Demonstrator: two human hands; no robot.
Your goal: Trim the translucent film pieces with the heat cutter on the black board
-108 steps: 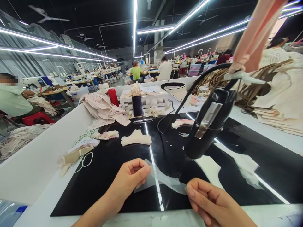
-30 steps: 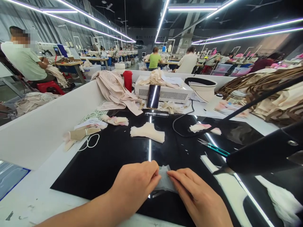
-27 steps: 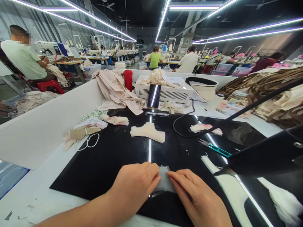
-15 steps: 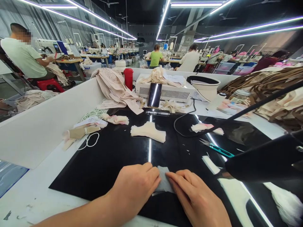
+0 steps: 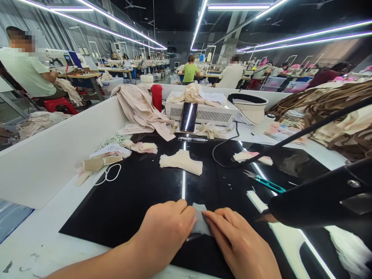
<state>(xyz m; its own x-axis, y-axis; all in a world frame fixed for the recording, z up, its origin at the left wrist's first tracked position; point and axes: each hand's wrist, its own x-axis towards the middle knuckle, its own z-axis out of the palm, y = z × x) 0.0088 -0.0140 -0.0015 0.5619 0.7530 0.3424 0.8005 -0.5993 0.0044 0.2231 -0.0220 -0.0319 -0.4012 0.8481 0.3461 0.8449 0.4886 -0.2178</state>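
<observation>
A small pale grey piece of fabric (image 5: 201, 221) lies between my two hands, low over the black sheet (image 5: 133, 201). My left hand (image 5: 170, 228) is closed with its fingertips pinching the left edge of that piece. On the other side, my right hand (image 5: 238, 236) pinches its right edge between thumb and fingers. A thin shiny strip shows just below the fabric. Beyond my hands, a stack of cream cut pieces (image 5: 180, 162) rests on the sheet.
Teal thread snips (image 5: 269, 183) lie to the right, near a black machine arm (image 5: 316, 193) and its cable. Behind stand a phone (image 5: 188, 117), a red cup (image 5: 157, 97) and a white vented box (image 5: 215, 114). A person in pale green (image 5: 26, 71) sits at far left.
The view has shifted slightly, and the black machine arm at the right appears a little further left. Both hands keep nearly the same pose on the grey fabric.
</observation>
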